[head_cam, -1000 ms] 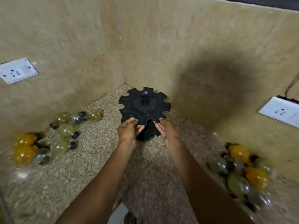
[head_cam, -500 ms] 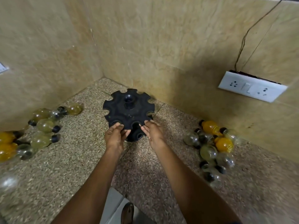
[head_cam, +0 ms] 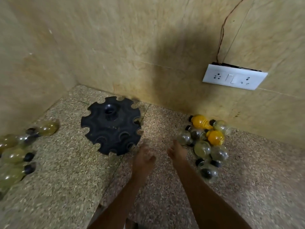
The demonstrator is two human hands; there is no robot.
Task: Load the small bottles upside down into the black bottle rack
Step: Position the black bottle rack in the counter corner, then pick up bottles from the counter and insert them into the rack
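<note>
Bottle rack untouched, both hands — blurred, seemingly empty — reaching right of it

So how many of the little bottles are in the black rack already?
None yet. The round black plastic rack stands on the speckled stone counter with every slot empty. Both hands are blurred and hold nothing; the right hand is near the right pile of small round bottles. The left hand is beside it. The left pile also waits, so all the loading remains.
</note>
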